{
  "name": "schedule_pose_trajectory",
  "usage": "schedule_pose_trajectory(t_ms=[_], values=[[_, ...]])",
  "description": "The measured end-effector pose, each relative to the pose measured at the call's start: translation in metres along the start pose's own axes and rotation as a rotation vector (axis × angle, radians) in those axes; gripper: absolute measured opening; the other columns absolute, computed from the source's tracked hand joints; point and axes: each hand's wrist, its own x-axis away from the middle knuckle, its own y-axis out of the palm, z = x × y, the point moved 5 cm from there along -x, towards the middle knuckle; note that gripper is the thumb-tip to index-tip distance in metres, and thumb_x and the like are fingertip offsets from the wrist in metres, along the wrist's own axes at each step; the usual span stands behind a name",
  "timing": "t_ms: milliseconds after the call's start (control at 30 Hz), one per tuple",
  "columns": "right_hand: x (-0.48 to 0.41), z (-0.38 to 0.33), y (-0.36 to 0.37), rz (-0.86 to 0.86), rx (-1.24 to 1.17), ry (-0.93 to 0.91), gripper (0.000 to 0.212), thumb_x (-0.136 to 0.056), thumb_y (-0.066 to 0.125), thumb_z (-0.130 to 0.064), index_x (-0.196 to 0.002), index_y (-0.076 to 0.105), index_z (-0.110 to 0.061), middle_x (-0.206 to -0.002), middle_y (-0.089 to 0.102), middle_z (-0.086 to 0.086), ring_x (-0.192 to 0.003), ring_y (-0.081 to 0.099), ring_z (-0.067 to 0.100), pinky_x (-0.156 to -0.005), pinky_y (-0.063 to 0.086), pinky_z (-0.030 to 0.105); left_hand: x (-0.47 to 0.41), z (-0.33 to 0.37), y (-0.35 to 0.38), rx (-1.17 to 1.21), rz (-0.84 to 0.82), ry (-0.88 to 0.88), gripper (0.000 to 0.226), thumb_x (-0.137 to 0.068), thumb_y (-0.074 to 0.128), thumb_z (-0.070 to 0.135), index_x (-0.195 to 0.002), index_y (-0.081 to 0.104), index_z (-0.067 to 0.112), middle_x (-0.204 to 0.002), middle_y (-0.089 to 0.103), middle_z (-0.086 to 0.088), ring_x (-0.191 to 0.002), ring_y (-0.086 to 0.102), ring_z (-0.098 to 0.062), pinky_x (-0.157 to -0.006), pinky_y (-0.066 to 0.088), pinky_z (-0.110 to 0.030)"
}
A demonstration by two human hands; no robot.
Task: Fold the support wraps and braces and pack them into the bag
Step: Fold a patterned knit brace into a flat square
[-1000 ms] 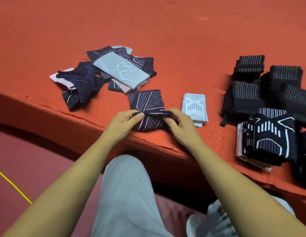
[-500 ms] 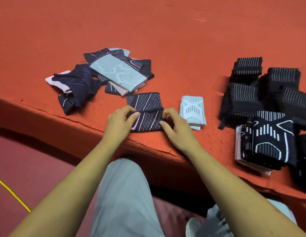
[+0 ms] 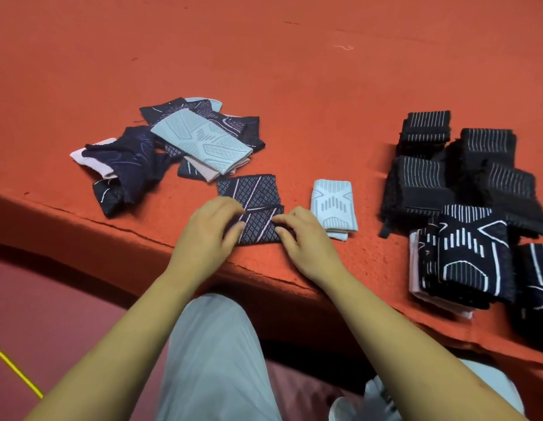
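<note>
I'm pinching the dark wrap (image 3: 249, 192) at frame centre, left hand (image 3: 208, 238) and right hand (image 3: 305, 241) equally near, gripping opposite ends of its crosswise fold, its length running up-frame.

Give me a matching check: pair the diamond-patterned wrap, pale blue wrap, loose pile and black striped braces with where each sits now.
1. diamond-patterned wrap
2. pale blue wrap
3. loose pile
4. black striped braces

a. stacked at far right
b. gripped by left hand and right hand
c. jumbled at far left
d. folded, just right of the right hand

Pairs: 1-b, 2-d, 3-c, 4-a.
</note>
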Motion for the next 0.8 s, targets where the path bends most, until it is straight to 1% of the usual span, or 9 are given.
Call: schedule_pose_trajectory(t_ms=[67, 133, 233, 333, 400, 467, 567, 700, 800], values=[[0.000, 0.000, -0.001, 0.013, 0.017, -0.001, 0.026, -0.096, 0.058, -0.018, -0.119, 0.068, -0.010, -0.099, 0.055, 0.005, -0.099, 0.054, 0.023, -0.094, 0.045, 0.041, 0.007, -0.004, 0.010, 0.057, -0.218, 0.022, 0.050, -0.091, 0.055, 0.052, -0.125, 0.064, 0.017, -0.132, 0.063, 0.002, -0.124, 0.056, -0.016, -0.108, 0.042, -0.037], [0.001, -0.004, -0.002, 0.044, 0.039, -0.005, 0.031, -0.091, 0.057, -0.019, -0.117, 0.070, -0.007, -0.108, 0.054, 0.007, -0.105, 0.052, 0.022, -0.100, 0.044, 0.037, 0.013, -0.012, 0.015, 0.042, -0.324, 0.018, 0.067, -0.086, 0.052, 0.063, -0.136, 0.060, 0.020, -0.146, 0.054, 0.005, -0.138, 0.045, -0.010, -0.116, 0.035, -0.036], [0.002, -0.011, -0.002, 0.003, 0.046, -0.020, 0.047, -0.076, 0.052, -0.014, -0.118, 0.070, -0.004, -0.132, 0.054, 0.008, -0.124, 0.049, 0.020, -0.112, 0.034, 0.030, 0.012, -0.016, 0.015, 0.010, -0.342, 0.029, 0.064, -0.086, 0.051, 0.054, -0.137, 0.059, 0.017, -0.149, 0.051, 0.003, -0.140, 0.043, -0.011, -0.115, 0.038, -0.042], [0.003, -0.014, 0.000, -0.051, 0.083, -0.051, 0.056, -0.069, 0.050, -0.013, -0.122, 0.065, -0.006, -0.138, 0.056, 0.005, -0.128, 0.051, 0.023, -0.114, 0.035, 0.037, 0.009, -0.011, 0.013, -0.035, -0.351, 0.028, 0.060, -0.081, 0.045, 0.033, -0.135, 0.060, 0.013, -0.148, 0.053, -0.002, -0.138, 0.048, -0.015, -0.113, 0.041, -0.044], [0.002, -0.013, 0.001, -0.053, 0.113, -0.052, 0.056, -0.071, 0.052, -0.013, -0.125, 0.063, -0.008, -0.140, 0.056, 0.004, -0.130, 0.050, 0.023, -0.114, 0.035, 0.039, 0.008, -0.008, 0.009, -0.059, -0.333, 0.008, 0.064, -0.075, 0.045, 0.021, -0.137, 0.058, 0.013, -0.146, 0.055, -0.002, -0.134, 0.052, -0.019, -0.113, 0.040, -0.038], [0.002, -0.013, 0.003, -0.045, 0.115, -0.062, 0.053, -0.074, 0.053, -0.014, -0.127, 0.061, -0.009, -0.140, 0.056, 0.005, -0.132, 0.049, 0.022, -0.114, 0.036, 0.040, 0.005, -0.007, 0.004, -0.075, -0.296, -0.018, 0.058, -0.078, 0.052, 0.013, -0.136, 0.058, 0.014, -0.143, 0.058, 0.000, -0.128, 0.056, -0.021, -0.108, 0.040, -0.033], [0.001, -0.010, 0.004, -0.027, 0.093, -0.068, 0.047, -0.078, 0.055, -0.013, -0.124, 0.062, -0.009, -0.138, 0.058, 0.004, -0.131, 0.050, 0.021, -0.112, 0.038, 0.041, 0.001, -0.011, 0.000, -0.007, -0.231, -0.086, 0.041, -0.088, 0.062, 0.011, -0.127, 0.064, 0.023, -0.129, 0.067, 0.007, -0.117, 0.063, -0.019, -0.098, 0.048, -0.034], [0.003, -0.009, -0.001, 0.019, -0.008, -0.073, 0.028, -0.082, 0.053, -0.008, -0.107, 0.064, -0.005, -0.129, 0.062, 0.007, -0.129, 0.053, 0.023, -0.111, 0.040, 0.042, -0.001, -0.020, -0.008, 0.122, -0.218, -0.210, 0.024, -0.085, 0.060, 0.034, -0.106, 0.070, 0.034, -0.082, 0.072, 0.006, -0.078, 0.064, -0.019, -0.075, 0.048, -0.034], [0.010, -0.014, -0.001, 0.004, -0.014, -0.134, 0.023, -0.089, 0.050, -0.010, -0.110, 0.058, -0.005, -0.112, 0.062, 0.009, -0.108, 0.059, 0.027, -0.096, 0.046, 0.042, 0.000, -0.027, -0.013, 0.298, -0.248, -0.244, 0.025, -0.078, 0.055, 0.048, -0.099, 0.065, 0.038, -0.080, 0.070, 0.002, -0.074, 0.063, -0.015, -0.079, 0.049, -0.036]])
